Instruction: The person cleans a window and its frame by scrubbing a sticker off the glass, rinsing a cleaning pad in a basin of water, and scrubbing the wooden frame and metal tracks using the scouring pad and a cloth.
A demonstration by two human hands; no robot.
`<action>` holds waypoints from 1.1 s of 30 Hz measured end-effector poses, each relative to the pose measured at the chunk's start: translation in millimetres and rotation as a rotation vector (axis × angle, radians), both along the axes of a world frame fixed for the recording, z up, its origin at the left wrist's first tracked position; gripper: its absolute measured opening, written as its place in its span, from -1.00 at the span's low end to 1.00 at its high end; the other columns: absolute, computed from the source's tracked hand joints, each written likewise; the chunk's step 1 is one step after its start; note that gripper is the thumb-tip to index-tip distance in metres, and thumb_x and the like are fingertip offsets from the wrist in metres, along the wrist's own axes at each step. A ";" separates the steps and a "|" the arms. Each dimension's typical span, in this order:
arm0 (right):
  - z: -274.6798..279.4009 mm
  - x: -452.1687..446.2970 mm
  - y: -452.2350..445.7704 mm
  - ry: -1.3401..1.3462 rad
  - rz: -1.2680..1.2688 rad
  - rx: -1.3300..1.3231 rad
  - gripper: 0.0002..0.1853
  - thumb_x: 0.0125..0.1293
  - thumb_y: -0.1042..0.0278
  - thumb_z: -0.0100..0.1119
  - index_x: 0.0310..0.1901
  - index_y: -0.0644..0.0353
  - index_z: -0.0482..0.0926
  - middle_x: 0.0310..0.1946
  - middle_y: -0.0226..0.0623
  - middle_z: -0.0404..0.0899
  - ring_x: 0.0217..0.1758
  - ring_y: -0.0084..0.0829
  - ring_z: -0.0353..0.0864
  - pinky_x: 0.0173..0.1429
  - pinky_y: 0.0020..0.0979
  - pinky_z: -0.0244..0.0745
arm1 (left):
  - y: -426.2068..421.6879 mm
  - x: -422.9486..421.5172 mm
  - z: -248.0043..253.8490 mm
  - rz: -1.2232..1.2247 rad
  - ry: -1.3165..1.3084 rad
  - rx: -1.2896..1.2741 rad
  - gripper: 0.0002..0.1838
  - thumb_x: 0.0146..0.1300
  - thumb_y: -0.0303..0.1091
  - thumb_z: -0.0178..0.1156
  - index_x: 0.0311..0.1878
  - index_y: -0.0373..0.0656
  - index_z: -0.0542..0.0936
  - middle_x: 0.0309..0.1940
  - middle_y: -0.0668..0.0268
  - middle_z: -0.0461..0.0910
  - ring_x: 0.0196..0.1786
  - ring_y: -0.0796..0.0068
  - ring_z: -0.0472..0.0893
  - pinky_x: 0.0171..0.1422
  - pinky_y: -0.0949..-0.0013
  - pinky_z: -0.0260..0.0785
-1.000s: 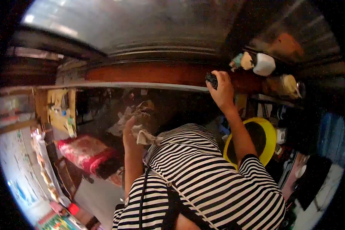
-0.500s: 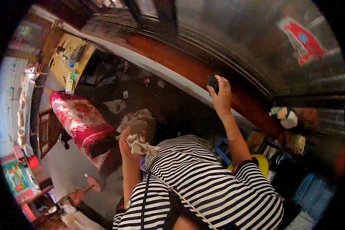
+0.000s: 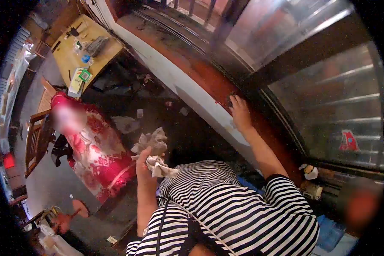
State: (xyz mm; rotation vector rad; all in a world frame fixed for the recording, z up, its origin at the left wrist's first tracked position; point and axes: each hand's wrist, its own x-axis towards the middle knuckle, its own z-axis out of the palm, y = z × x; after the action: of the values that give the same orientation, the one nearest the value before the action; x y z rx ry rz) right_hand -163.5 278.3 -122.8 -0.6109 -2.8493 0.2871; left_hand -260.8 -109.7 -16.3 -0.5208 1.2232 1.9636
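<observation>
My left hand (image 3: 144, 164) is closed around a crumpled whitish cloth (image 3: 160, 166), whose folds stick out on both sides of the fingers. It is held low in front of the striped shirt. My right hand (image 3: 240, 112) reaches out to the reddish-brown window sill (image 3: 196, 70). Its fingers curl over a small dark object (image 3: 229, 101), mostly covered by the hand and too dark to name. Beside the sill stands the dark-framed window (image 3: 324, 102), with a red sticker (image 3: 349, 141) on its glass.
A yellow table (image 3: 102, 32) with small items and a box stands at the upper left. Near it are a red-and-white patterned cloth (image 3: 100, 145) over something and a wooden chair (image 3: 36, 141). Blue containers (image 3: 326, 232) sit at the lower right.
My right hand, earlier raised with the dark object showing, is now down at the sill. The view has turned, bringing more window and table in. My left hand still holds the cloth.
</observation>
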 end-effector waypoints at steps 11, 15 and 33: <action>-7.2 -225.7 -12.9 0.248 0.333 0.129 -0.56 0.10 0.54 0.06 0.09 0.18 0.45 0.06 -0.09 0.41 0.15 -0.06 0.37 0.22 -0.16 0.32 | 42.4 -102.7 8.1 0.198 -0.103 0.039 -0.69 0.23 -0.20 0.12 -0.10 -0.24 0.54 -0.36 0.17 0.62 -0.49 0.44 0.60 -0.49 0.42 0.50; 15.4 -298.2 -24.9 0.205 0.330 0.097 -0.58 0.10 0.55 0.04 0.06 0.18 0.46 0.04 -0.11 0.42 0.17 -0.09 0.36 0.23 -0.16 0.30 | 73.5 -154.8 34.2 0.156 -0.006 -0.071 -0.67 0.22 -0.18 0.12 -0.09 -0.23 0.54 -0.38 0.19 0.62 -0.47 0.46 0.60 -0.48 0.43 0.49; 25.4 -335.7 68.6 0.163 -0.192 0.069 -0.58 0.18 0.58 -0.02 0.12 0.24 0.45 0.04 -0.02 0.43 0.09 -0.04 0.42 0.16 -0.16 0.37 | 189.5 -349.8 55.3 -0.105 0.134 -0.058 -0.63 0.23 -0.13 0.09 -0.04 -0.21 0.55 -0.21 0.24 0.64 -0.25 0.44 0.63 -0.22 0.43 0.49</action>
State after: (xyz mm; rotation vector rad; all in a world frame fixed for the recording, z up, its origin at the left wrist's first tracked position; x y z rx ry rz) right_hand -499.2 346.9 -97.4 -0.8005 -2.6103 0.1960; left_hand -610.6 79.8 39.0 -0.3511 1.3659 1.9038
